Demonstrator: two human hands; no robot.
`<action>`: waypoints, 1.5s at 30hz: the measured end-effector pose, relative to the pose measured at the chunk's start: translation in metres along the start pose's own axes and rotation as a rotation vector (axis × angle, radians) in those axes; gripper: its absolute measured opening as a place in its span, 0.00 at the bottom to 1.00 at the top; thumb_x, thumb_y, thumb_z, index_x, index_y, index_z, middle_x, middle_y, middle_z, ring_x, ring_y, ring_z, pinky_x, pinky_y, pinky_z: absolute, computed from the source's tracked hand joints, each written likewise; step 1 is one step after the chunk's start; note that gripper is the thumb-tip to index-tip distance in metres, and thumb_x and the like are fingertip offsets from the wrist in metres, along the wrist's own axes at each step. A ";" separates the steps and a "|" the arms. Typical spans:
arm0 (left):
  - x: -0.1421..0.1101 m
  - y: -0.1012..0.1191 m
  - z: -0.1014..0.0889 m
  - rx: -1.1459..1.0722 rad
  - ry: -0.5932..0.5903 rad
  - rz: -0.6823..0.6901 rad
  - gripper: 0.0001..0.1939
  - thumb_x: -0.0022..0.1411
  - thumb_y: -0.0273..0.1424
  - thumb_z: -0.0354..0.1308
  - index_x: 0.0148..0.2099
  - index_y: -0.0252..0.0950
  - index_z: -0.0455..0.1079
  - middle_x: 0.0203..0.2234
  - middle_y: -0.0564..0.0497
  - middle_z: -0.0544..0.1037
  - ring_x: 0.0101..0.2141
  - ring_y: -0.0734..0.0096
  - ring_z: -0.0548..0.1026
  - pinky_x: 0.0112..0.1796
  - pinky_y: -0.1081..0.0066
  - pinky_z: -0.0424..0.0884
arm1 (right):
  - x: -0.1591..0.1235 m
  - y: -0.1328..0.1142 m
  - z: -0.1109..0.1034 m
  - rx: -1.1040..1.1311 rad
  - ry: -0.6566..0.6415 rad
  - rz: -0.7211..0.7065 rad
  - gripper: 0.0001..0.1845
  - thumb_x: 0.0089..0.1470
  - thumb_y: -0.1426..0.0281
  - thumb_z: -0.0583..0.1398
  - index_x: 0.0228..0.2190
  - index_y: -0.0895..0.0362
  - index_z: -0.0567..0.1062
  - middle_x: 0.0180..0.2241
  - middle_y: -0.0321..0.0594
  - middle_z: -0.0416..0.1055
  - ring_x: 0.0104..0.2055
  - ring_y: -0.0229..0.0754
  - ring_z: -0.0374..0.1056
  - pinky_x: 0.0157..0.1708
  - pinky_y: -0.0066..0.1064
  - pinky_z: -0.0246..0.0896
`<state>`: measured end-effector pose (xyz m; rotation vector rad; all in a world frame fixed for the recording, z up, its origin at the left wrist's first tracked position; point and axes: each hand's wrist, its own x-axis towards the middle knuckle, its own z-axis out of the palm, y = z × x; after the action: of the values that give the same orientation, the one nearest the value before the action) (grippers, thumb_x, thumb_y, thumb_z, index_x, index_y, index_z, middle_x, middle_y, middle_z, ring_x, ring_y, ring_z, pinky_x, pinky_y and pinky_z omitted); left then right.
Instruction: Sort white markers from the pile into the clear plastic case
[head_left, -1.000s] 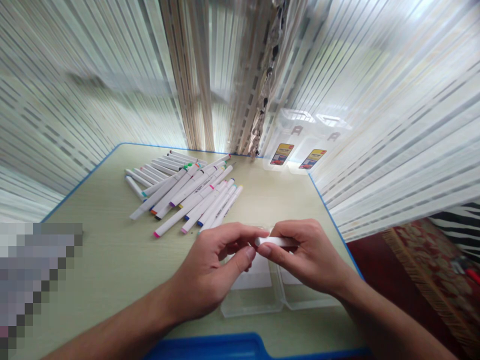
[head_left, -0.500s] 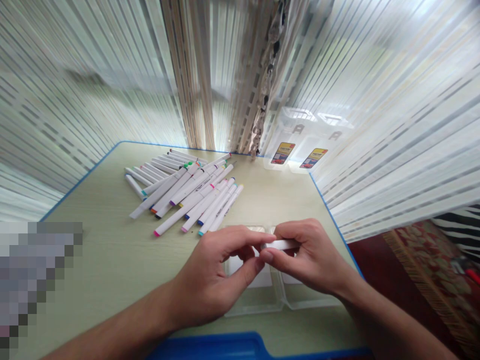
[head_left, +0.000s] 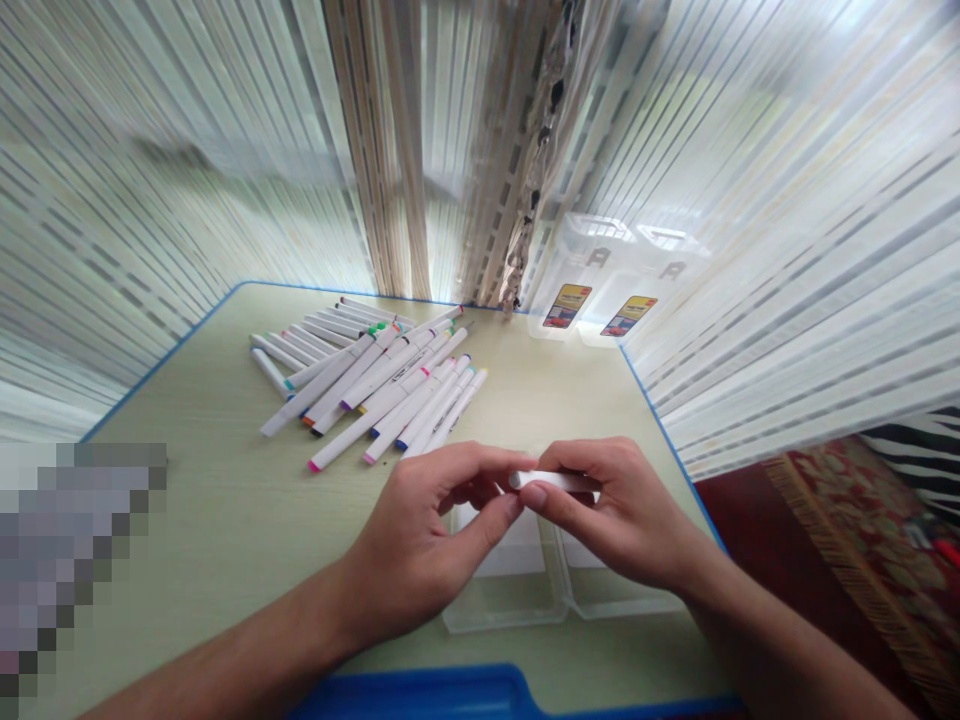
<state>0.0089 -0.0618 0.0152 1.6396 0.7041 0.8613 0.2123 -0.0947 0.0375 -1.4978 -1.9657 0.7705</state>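
Over the tray (head_left: 504, 590), hands (head_left: 427, 540) pinching marker (head_left: 553, 481)

A home, sheer curtains (head_left: 780, 250), patterned rug (head_left: 847, 540)

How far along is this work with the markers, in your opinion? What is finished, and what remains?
Little looks finished: most markers lie in a loose pile on the table. In hand: the left hand and right hand together hold one white marker above a clear plastic tray. Remaining: the whole pile.
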 end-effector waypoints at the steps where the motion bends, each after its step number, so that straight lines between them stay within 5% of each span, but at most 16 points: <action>1: 0.000 0.000 0.000 -0.005 0.009 -0.011 0.10 0.66 0.29 0.62 0.49 0.37 0.76 0.32 0.50 0.81 0.30 0.74 0.78 0.33 0.75 0.75 | 0.000 0.000 -0.001 0.012 -0.008 0.012 0.22 0.59 0.57 0.64 0.22 0.60 0.75 0.17 0.30 0.59 0.20 0.31 0.53 0.22 0.27 0.45; 15: 0.006 0.006 -0.002 -0.152 0.131 -0.135 0.09 0.63 0.31 0.64 0.45 0.35 0.77 0.23 0.54 0.76 0.23 0.78 0.73 0.24 0.80 0.70 | 0.001 0.003 -0.004 0.095 -0.048 0.070 0.23 0.61 0.58 0.61 0.21 0.60 0.73 0.18 0.30 0.56 0.21 0.31 0.50 0.20 0.27 0.43; 45: 0.012 0.002 -0.006 -0.517 0.309 -0.130 0.06 0.65 0.30 0.62 0.44 0.35 0.76 0.27 0.54 0.75 0.22 0.79 0.72 0.24 0.77 0.69 | 0.003 0.003 -0.008 0.379 -0.032 0.174 0.24 0.61 0.56 0.60 0.23 0.61 0.77 0.16 0.34 0.65 0.20 0.31 0.55 0.20 0.25 0.47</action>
<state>0.0104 -0.0495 0.0197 1.0021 0.7153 1.1070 0.2188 -0.0900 0.0408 -1.4393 -1.6094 1.1733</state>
